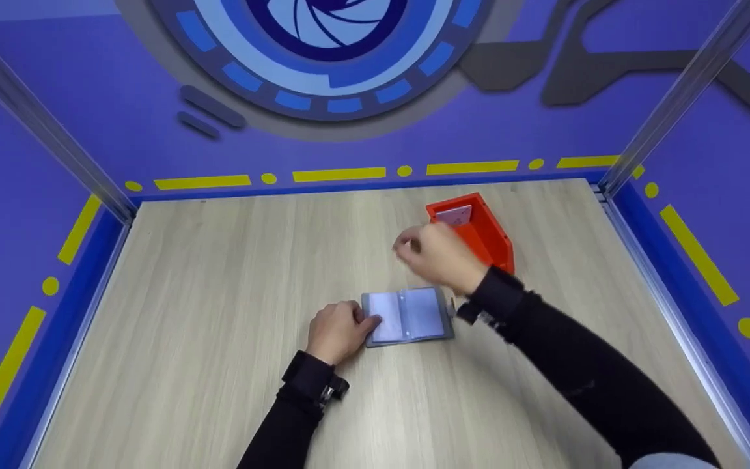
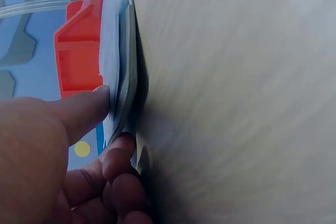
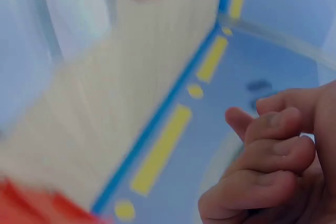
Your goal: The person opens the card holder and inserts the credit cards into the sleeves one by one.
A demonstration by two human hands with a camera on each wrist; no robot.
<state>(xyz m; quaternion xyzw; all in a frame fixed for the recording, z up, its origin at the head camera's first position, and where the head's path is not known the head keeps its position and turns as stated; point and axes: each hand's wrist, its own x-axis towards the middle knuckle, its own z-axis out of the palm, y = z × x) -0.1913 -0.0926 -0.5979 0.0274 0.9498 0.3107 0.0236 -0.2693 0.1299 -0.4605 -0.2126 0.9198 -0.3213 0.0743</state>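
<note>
From where I stand, the album (image 1: pixel 422 316) lies open mid-desk (image 1: pixel 219 293), its left edge pinched by the left hand (image 1: pixel 338 332), thumb over the page. I'd keep that pinch light and steady so the pages stay flat. The right hand (image 1: pixel 443 254) is up beside the bin (image 1: pixel 493 231), fingers curled, nothing visible in them. The bin's near rim sits close to that wrist, so I'd lift over it; leftward, bare desk leaves ample room.
</note>
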